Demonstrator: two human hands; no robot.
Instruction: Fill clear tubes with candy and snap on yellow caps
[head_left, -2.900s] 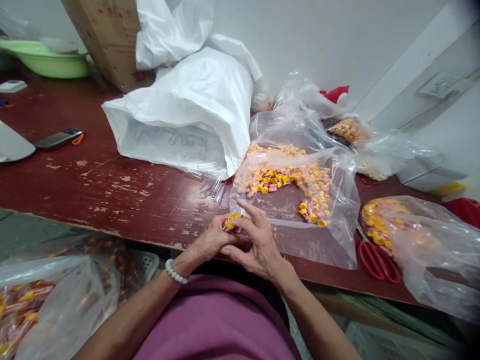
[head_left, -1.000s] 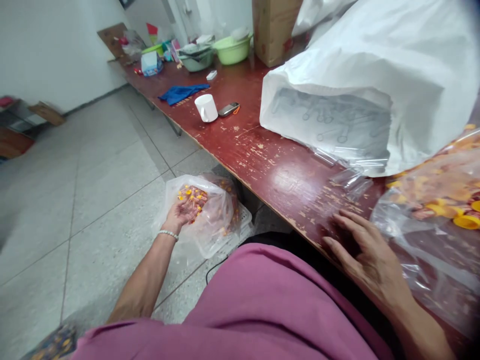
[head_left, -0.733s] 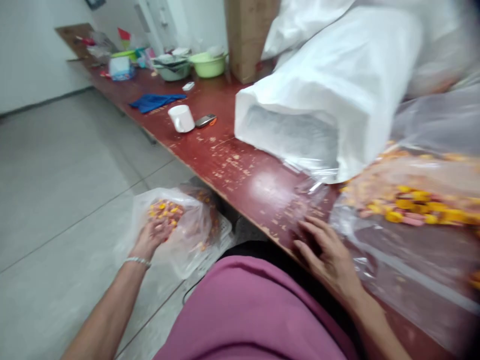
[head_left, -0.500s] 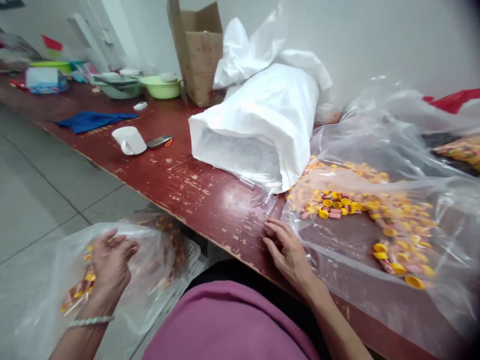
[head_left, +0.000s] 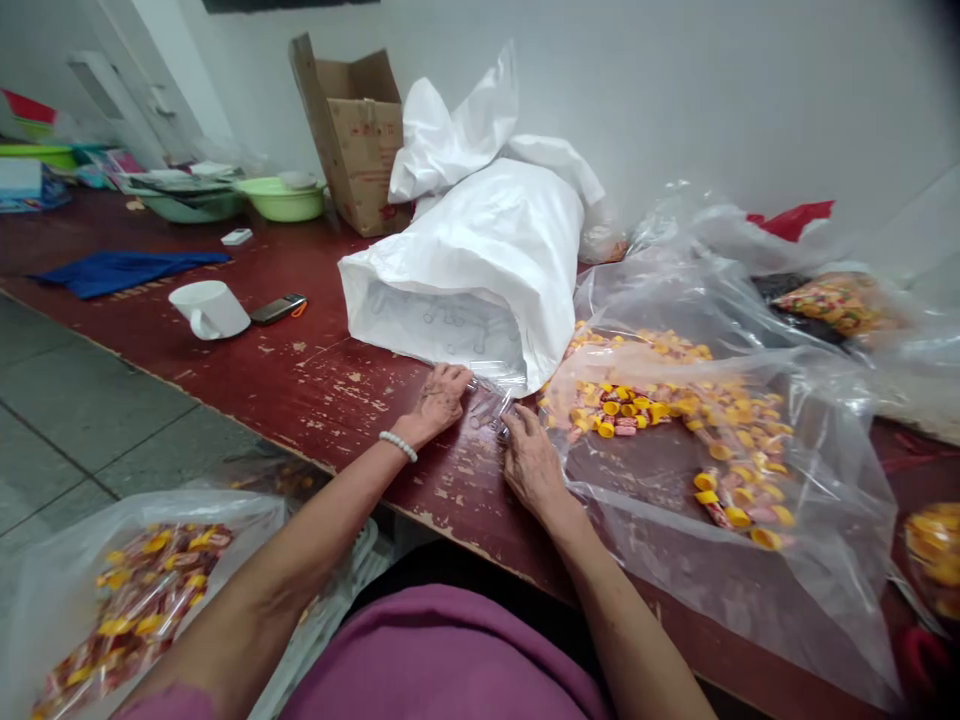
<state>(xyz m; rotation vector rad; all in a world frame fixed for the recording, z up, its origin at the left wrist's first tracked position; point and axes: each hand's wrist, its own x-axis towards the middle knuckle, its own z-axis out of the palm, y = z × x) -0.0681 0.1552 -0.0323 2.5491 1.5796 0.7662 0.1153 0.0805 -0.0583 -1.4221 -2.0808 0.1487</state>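
Note:
Several clear plastic tubes (head_left: 487, 406) lie on the worn red table at the mouth of a white sack (head_left: 487, 245), which holds more clear pieces. My left hand (head_left: 441, 402) reaches to the left side of these tubes, its fingers bent and pressed together, and what is at its fingertips is hard to see. On the other side, my right hand (head_left: 532, 460) has its thumb and fingers closed round a small clear tube. Right of it, a clear plastic bag (head_left: 630, 515) holds many small tubes with yellow caps (head_left: 622, 410).
At lower left, another clear bag (head_left: 259, 510) holds wrapped, yellow-capped pieces. A white mug (head_left: 214, 308), a phone-like device (head_left: 277, 308) and a blue cloth (head_left: 127, 268) lie on the left of the table. Behind stand a cardboard box (head_left: 367, 150) and green basins (head_left: 283, 203).
My left hand has moved from above the lower-left bag up to the tubes on the table. My right hand has shifted from resting on the table edge to gripping a tube. The view has turned rightward.

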